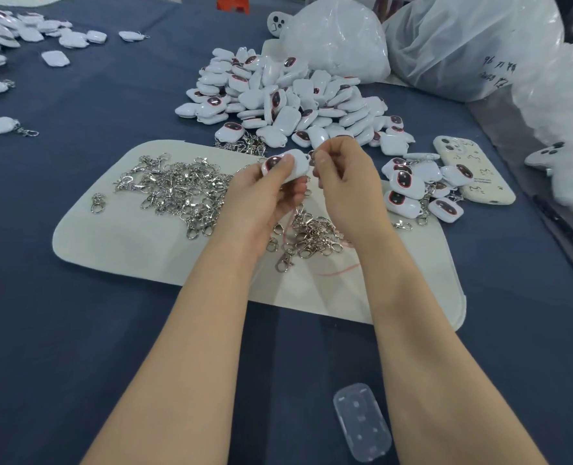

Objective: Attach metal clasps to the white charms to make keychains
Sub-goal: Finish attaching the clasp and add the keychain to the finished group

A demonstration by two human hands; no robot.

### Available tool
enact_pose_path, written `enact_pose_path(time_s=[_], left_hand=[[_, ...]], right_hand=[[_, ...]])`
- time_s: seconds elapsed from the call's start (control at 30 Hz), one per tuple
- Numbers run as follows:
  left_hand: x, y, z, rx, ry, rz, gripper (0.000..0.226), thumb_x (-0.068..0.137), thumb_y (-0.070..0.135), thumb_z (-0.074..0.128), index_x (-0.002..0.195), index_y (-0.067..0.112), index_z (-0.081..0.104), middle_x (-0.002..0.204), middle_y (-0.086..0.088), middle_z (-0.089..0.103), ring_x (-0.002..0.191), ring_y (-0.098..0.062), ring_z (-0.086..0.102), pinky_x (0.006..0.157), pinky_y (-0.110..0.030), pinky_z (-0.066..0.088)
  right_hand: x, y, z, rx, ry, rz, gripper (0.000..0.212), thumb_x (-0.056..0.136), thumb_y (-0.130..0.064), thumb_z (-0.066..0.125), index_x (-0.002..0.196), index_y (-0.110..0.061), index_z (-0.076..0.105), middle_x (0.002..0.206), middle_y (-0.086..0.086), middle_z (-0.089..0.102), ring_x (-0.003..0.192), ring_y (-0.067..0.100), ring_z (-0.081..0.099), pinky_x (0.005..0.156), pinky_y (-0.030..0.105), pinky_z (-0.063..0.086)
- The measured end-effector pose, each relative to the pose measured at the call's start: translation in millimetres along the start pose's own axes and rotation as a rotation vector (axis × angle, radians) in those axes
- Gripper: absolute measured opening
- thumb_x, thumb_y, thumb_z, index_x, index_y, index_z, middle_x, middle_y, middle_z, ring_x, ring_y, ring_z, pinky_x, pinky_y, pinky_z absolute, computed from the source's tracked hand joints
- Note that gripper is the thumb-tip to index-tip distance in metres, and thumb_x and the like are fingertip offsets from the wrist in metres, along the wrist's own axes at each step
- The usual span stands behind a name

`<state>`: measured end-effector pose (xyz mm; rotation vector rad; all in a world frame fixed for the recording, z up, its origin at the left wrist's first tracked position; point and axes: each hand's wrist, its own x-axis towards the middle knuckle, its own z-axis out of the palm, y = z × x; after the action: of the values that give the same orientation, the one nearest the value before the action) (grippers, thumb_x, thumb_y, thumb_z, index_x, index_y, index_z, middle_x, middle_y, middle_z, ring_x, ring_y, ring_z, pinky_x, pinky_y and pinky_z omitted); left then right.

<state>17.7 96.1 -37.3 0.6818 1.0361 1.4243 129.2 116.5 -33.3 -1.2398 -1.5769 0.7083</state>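
I'm mid-attachment. My left hand [265, 193] has its fingers curled round one white charm [290, 166], held above the far edge of the white mat [144, 250], just in front of the charm pile [295, 99]. The charm's long axis runs roughly left to right, dark face to the left, loop end toward my right hand [342, 182]. Its fingers pinch what looks like a clasp [312, 157], mostly hidden. Next, I judge, the hook must thread that loop, so the charm needs holding steady.
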Motion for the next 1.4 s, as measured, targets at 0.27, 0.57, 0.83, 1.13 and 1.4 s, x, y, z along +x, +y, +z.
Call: enact_pose_path(time_s=[0.27, 0.57, 0.83, 1.13, 1.4], left_hand=[[-3.6, -3.9, -1.1, 0.694, 0.024, 0.432, 0.013, 0.091, 0.019, 0.059, 0.1, 0.01, 0.056, 0.091, -0.014, 0.065, 0.083, -0.032, 0.067, 0.08, -0.049, 0.054], [0.5, -5.2, 2.5, 0.164, 0.061, 0.114, 0.01, 0.095, 0.012, 0.054, 0.091, 0.008, 0.062, 0.072, -0.003, 0.067, 0.056, -0.005, 0.064, 0.058, -0.017, 0.053], [-1.1, 2.8, 2.7, -0.286, -0.017, -0.178, 0.014, 0.093, 0.012, 0.056, 0.084, 0.004, 0.063, 0.06, -0.002, 0.066, 0.05, -0.004, 0.061, 0.052, -0.013, 0.053], [-4.9, -3.4, 0.8, 0.721, 0.045, 0.427, 0.004, 0.092, 0.021, 0.057, 0.093, 0.018, 0.054, 0.083, -0.002, 0.065, 0.071, -0.017, 0.067, 0.069, -0.027, 0.054], [3.0, -7.2, 1.4, 0.367, 0.094, 0.187, 0.001, 0.094, 0.011, 0.054, 0.094, 0.012, 0.054, 0.091, -0.006, 0.065, 0.075, -0.016, 0.069, 0.074, -0.029, 0.058]], right_hand=[[7.2, 0.8, -19.4, -0.381, -0.163, -0.046, 0.009, 0.095, -0.014, 0.047, 0.089, -0.019, 0.052, 0.072, -0.014, 0.052, 0.074, 0.013, 0.052, 0.059, 0.014, 0.036], [0.6, 2.9, -2.3, -0.015, -0.055, 0.091, 0.011, 0.089, -0.009, 0.057, 0.094, -0.017, 0.061, 0.079, -0.012, 0.06, 0.075, 0.002, 0.056, 0.082, 0.032, 0.053], [-2.7, 2.7, 9.8, 0.127, 0.095, 0.074, 0.005, 0.092, -0.011, 0.058, 0.089, -0.015, 0.059, 0.08, 0.001, 0.065, 0.081, 0.023, 0.066, 0.083, 0.039, 0.054], [2.0, 9.4, -10.1, -0.445, -0.08, -0.095, 0.013, 0.094, -0.015, 0.054, 0.101, -0.008, 0.064, 0.076, -0.003, 0.058, 0.075, 0.014, 0.052, 0.063, 0.018, 0.029], [1.3, 9.8, -7.2, -0.011, -0.106, 0.156, 0.016, 0.096, -0.012, 0.049, 0.101, -0.016, 0.064, 0.073, -0.002, 0.062, 0.061, 0.006, 0.058, 0.07, 0.024, 0.051]])
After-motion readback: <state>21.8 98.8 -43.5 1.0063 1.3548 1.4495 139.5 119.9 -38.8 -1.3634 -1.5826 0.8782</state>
